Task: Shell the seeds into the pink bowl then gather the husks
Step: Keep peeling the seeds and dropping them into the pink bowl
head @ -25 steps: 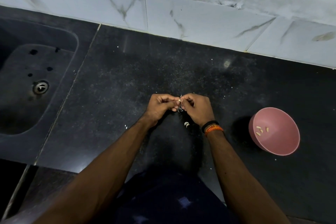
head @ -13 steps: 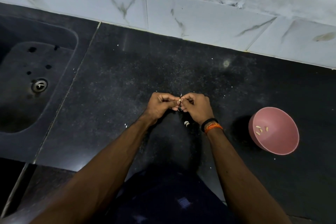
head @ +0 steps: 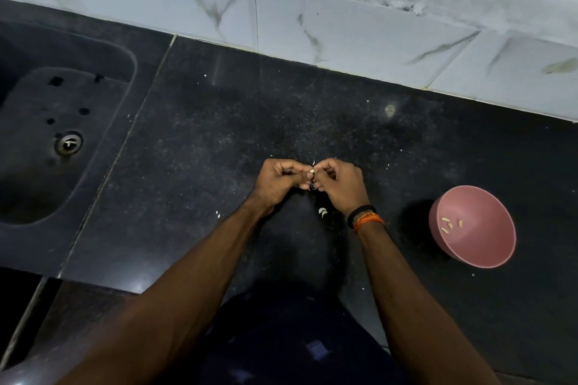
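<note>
While both hands (head: 312, 180) pinch a seed, black counter (head: 219, 122) w/ sink (head: 47, 150) left.

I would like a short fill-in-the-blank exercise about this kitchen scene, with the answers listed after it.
1. Both hands, left hand and right hand, pinch one small pale seed between their ____.
2. The round pink plastic bowl stands on the person's ____ side.
3. A few shelled kernels lie inside the ____.
4. The dark sink with a metal drain is on the person's ____ side.

Answers: fingers; right; bowl; left
</note>
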The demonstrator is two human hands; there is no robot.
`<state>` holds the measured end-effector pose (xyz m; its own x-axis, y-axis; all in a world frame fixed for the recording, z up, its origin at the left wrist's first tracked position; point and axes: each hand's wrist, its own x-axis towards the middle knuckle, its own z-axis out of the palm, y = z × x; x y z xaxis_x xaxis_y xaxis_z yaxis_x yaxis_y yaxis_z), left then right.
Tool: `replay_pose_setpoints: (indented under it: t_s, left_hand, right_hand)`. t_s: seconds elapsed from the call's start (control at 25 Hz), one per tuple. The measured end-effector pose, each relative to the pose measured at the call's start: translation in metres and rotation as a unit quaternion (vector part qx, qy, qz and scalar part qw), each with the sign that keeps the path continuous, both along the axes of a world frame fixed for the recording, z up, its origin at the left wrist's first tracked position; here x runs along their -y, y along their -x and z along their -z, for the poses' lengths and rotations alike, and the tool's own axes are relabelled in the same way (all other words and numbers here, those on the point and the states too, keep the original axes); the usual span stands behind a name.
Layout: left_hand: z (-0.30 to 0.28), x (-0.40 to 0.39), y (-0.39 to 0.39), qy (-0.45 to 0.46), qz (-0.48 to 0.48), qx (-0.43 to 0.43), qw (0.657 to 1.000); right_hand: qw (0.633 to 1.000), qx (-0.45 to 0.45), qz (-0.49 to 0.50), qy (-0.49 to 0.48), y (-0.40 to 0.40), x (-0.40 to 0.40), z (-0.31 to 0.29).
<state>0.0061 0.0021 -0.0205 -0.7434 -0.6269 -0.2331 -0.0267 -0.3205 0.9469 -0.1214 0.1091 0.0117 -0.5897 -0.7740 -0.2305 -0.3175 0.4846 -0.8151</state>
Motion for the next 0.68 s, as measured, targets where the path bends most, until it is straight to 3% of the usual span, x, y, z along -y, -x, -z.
replay_pose_setpoints:
  t_s: [0.52, 0.68]
  left_hand:
    - [0.001, 0.0015, -0.0011, -0.05, -0.013, -0.037, 0.998]
    - [0.0004, 0.0025, -0.0012, -0.051, -0.002, -0.036, 0.998]
  right_hand:
    - [0.998, -0.054, 0.007, -0.031, 0.0036, -0.0041, -0.0023]
    - [0.999, -0.034, 0.011, -0.019, 0.0051, -0.0054, -0.0001]
